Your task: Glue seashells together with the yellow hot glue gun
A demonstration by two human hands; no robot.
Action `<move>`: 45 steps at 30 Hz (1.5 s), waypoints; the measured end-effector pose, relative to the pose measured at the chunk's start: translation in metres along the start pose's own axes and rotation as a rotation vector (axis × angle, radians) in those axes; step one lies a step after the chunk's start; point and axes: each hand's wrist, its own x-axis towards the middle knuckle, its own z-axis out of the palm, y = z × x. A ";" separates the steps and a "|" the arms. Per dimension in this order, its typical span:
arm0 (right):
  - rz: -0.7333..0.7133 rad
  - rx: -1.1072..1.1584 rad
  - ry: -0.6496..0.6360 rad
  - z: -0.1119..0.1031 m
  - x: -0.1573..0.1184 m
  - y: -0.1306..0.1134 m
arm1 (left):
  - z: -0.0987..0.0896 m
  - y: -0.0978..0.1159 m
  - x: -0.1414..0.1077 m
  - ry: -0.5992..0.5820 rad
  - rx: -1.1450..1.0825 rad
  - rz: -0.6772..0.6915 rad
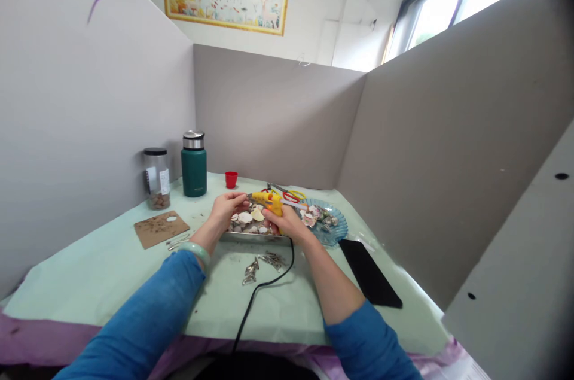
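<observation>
Glue gun [269, 200], yellow, is held over the far part of the metal tray [258, 237], its grip grasped in the fingers of the right hand [283, 221]. The left hand [224, 212] has its thumb and forefinger pinched together at the nozzle; whether they hold anything small cannot be told.

Grey partition panels [278, 116] stand beyond the tray and on both sides of it. A pale green table cover [134, 272] lies under it. To its right, a blue scalloped plate [343, 230] bears shell pieces, and a flat black slab [371, 275] lies nearer the wearer. To the tray's left are a green vacuum flask [194, 172], a black-lidded clear jar [156, 179] and a piece of brown cardboard [152, 227]. Behind it lie red- and yellow-handled scissors [293, 195], with a small red cup [231, 179] farther left. Seashells [244, 218] fill the tray; metal hair clips [251, 271] lie just in front, beside the black cord [258, 290].
</observation>
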 end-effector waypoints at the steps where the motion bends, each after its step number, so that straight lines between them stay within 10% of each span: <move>1: 0.008 -0.017 0.005 0.000 0.000 0.000 | 0.000 0.001 -0.001 0.005 -0.005 0.004; 9: -0.007 -0.616 0.049 0.005 0.010 0.002 | 0.002 0.006 -0.004 0.036 -0.017 0.035; 14: -0.093 -0.613 -0.169 0.011 0.014 -0.003 | 0.001 0.007 -0.003 0.055 -0.024 0.050; 19: -0.063 -0.652 -0.018 -0.002 0.024 0.009 | 0.002 0.008 -0.004 0.061 -0.020 0.041; 30: 0.116 -0.719 -0.513 -0.020 0.051 0.012 | 0.002 0.009 -0.006 0.053 -0.005 0.025; 45: -0.016 0.088 0.091 -0.012 0.028 0.000 | 0.009 0.012 -0.012 -0.049 0.024 0.014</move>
